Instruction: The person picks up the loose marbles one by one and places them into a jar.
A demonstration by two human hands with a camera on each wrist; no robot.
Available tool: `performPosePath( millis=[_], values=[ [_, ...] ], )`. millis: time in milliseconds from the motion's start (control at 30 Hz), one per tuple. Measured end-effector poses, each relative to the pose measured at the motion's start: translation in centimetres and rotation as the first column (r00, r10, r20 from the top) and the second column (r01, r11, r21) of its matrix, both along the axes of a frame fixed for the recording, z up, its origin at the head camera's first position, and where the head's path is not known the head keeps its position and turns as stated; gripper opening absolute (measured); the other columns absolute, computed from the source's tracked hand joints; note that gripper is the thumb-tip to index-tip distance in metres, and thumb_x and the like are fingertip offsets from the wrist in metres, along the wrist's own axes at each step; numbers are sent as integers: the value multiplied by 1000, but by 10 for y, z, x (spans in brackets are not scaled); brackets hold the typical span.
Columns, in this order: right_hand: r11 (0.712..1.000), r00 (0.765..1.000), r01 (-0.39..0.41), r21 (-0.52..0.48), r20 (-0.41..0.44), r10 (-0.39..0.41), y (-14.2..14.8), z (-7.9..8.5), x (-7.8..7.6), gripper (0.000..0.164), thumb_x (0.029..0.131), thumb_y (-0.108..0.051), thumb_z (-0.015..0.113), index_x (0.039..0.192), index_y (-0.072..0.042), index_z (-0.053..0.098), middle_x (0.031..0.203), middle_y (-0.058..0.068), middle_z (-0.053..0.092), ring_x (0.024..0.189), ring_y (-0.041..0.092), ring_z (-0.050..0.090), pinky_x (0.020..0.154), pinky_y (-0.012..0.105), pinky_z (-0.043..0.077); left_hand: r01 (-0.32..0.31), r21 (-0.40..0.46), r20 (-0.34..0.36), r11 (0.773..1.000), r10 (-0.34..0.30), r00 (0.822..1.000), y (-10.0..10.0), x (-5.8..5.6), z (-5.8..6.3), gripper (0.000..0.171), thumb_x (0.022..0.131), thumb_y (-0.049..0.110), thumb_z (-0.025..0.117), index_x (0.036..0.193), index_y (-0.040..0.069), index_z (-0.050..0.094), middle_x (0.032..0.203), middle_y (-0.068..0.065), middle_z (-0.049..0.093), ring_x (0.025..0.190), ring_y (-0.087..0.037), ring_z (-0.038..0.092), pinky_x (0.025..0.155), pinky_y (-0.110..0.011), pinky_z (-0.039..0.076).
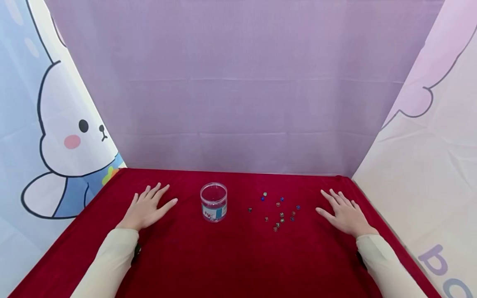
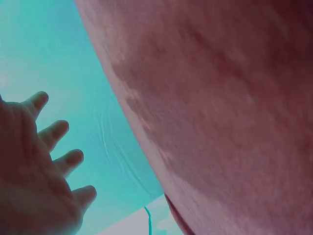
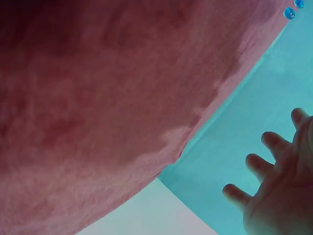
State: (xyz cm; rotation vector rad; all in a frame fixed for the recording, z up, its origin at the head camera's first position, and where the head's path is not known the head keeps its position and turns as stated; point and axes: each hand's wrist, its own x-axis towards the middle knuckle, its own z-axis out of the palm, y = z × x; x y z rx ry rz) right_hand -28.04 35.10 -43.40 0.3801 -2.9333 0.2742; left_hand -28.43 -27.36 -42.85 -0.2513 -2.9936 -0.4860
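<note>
A clear round plastic jar (image 1: 214,203) without a lid stands upright left of the middle, a blue-and-white label on its side. To its right, several small glass marbles (image 1: 282,215) lie scattered, some blue, others dark or reddish. My left hand (image 1: 145,209) is spread palm down at the left, apart from the jar and holding nothing. At the right, my right hand (image 1: 344,213) lies likewise with fingers spread, beside the marbles but not touching them. Both wrist views show extended fingers, and two blue marbles (image 3: 289,13) appear at the top corner of the right one.
A red cloth (image 1: 223,265) covers the table. Behind it hangs a plain purple curtain (image 1: 238,91). Printed fabric panels stand on both sides, the left one with a white cartoon animal (image 1: 74,132).
</note>
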Motion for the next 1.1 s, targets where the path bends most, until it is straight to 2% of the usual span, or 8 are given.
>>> performPosePath(
  millis=[367,700,900,1100],
  values=[
    [998,999,-39,-54,23,41,-5,0,0,76,99,-55,53,155,-5,36,156,29,30,142,52,25,106,75,25,38,51,-36,998,-36,999,9,-3,0,85,97,66,44,157,7,32,158,-26,29,145,-51,19,113,-71,10],
    [991,997,-71,-111,18,74,-6,-6,-7,76,99,-55,53,155,-6,36,156,28,30,142,52,25,108,70,28,55,207,-5,977,-55,998,30,-2,8,79,100,60,45,157,8,32,158,-23,32,145,-48,23,113,-69,19],
    [988,995,-94,-119,2,95,-11,-5,-6,74,99,-51,56,152,-3,39,154,30,33,140,53,27,108,68,30,67,225,-1,972,-69,998,38,-3,8,79,100,63,43,157,9,34,156,-21,36,143,-45,29,112,-68,24],
    [985,995,-98,-142,2,100,-14,-6,-8,72,99,-47,58,152,-3,39,154,30,33,140,53,27,108,69,29,75,261,16,963,-82,997,45,1,10,79,99,62,46,156,9,36,155,-20,38,141,-43,32,111,-67,27]
  ],
)
